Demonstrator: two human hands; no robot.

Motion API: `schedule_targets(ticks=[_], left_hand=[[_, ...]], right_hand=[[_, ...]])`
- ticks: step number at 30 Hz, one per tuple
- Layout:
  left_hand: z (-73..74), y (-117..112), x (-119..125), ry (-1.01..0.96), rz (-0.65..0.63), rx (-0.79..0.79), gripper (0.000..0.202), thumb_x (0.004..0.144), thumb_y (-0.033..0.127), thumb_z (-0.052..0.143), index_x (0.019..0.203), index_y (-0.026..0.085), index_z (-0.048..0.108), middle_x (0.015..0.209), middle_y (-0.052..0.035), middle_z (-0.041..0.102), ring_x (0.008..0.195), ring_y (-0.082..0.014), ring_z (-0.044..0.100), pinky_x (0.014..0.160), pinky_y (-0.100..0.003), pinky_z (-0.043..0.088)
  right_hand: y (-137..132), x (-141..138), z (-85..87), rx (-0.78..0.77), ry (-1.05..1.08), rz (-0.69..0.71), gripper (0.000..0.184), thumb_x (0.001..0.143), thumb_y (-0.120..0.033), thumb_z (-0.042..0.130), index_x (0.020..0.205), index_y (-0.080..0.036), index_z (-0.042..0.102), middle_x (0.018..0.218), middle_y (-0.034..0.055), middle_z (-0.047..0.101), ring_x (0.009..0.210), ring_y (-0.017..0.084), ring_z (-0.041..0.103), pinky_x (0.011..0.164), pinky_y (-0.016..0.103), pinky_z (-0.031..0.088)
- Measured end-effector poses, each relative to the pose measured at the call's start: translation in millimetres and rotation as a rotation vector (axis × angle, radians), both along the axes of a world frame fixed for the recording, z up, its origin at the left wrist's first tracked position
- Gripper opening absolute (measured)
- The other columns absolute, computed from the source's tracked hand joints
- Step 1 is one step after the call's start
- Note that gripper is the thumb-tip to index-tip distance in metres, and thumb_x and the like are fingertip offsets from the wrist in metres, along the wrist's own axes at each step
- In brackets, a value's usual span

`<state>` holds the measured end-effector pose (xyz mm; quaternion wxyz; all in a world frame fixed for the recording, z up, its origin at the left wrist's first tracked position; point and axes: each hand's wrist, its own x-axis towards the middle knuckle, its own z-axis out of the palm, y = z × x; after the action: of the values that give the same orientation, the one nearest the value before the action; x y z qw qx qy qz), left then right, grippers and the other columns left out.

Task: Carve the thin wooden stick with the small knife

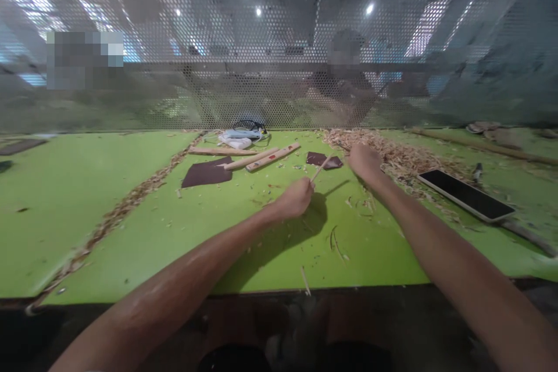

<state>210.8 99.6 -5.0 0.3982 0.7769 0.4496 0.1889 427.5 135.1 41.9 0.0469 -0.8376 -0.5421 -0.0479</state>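
The thin wooden stick is in the left hand, whose fingers are curled closed around its lower end. From where I stand, the rest of it juts up and away from the knuckles, slanting to the right, so that its free end comes up in the gap between the two hands. It is held clear of the green tabletop; its slim shadow falls across the surface just to the right. From this side, the tip appears in front of a small dark brown patch, though I can't tell whether they touch.

The right hand is farther forward, apart from the stick, at the edge of a heap of wood shavings. Its fingers are turned away from me, and I can't tell whether they are together or clamped on something.

Beyond the left hand lies a larger brown sheet, with one end of a round wooden rod over it. A flat wooden strip with reddish marks lies beside the rod. Near the right forearm rests a dark-screened phone. A perforated screen rises behind it all, with another person dimly visible through it.
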Motion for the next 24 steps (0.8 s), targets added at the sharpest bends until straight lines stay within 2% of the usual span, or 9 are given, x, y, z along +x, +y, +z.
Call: schedule_targets(ticks=[3,8,12,15,17,24], left_hand=[[2.3,1,-2,-0.043,-0.016,-0.061,0.032,0.113,0.030,0.036,0.084,0.022,0.047,0.072,0.0025,0.046,0.066,-0.0161,0.043,0.063,-0.030,0.032],[0.2,9,-5,-0.179,0.005,-0.112,0.036,0.114,0.033,0.032,0.088,0.021,0.053,0.068,0.0046,0.038,0.064,-0.0165,0.040,0.064,-0.029,0.034],[-2.0,14,-5,-0.170,0.052,-0.063,0.038,0.114,0.032,0.030,0.083,0.022,0.050,0.069,0.0033,0.042,0.066,-0.0169,0.042,0.064,-0.029,0.032],[-2.2,14,-4,-0.110,0.079,0.035,0.038,0.114,0.026,0.034,0.077,0.022,0.044,0.069,0.0019,0.046,0.067,-0.0164,0.042,0.064,-0.031,0.028],[-1.7,14,-3,-0.080,0.090,0.073,0.038,0.113,0.024,0.037,0.075,0.023,0.041,0.069,0.0018,0.046,0.066,-0.0160,0.041,0.064,-0.032,0.027],[3.3,11,-3,-0.057,0.069,0.051,0.038,0.114,0.026,0.036,0.076,0.024,0.039,0.068,0.0025,0.045,0.063,-0.0153,0.042,0.062,-0.031,0.027]], right_hand=[[-4,0,3.5,0.028,-0.008,0.010,0.042,0.108,-0.025,0.051,0.129,0.001,0.077,0.121,0.0309,0.075,0.119,0.034,0.072,0.092,0.034,0.053],[-12,-40,-6.5,-0.038,0.001,0.201,0.042,0.109,-0.028,0.046,0.119,-0.012,0.083,0.109,0.0214,0.079,0.101,0.031,0.076,0.086,0.036,0.058],[-15,-65,-20.0,-0.115,-0.031,0.319,0.039,0.108,-0.026,0.049,0.121,-0.012,0.083,0.110,0.0238,0.079,0.108,0.036,0.076,0.091,0.041,0.058],[-14,-66,-24.9,-0.095,-0.054,0.322,0.040,0.107,-0.022,0.049,0.125,-0.009,0.082,0.114,0.0278,0.078,0.115,0.040,0.073,0.097,0.045,0.055],[-12,-63,-25.4,-0.092,-0.058,0.312,0.042,0.107,-0.019,0.046,0.125,-0.008,0.081,0.114,0.0284,0.078,0.113,0.039,0.074,0.096,0.045,0.056],[-9,-58,-22.9,-0.065,-0.065,0.273,0.041,0.107,-0.017,0.044,0.122,-0.009,0.082,0.111,0.0270,0.078,0.107,0.035,0.075,0.093,0.043,0.057]])
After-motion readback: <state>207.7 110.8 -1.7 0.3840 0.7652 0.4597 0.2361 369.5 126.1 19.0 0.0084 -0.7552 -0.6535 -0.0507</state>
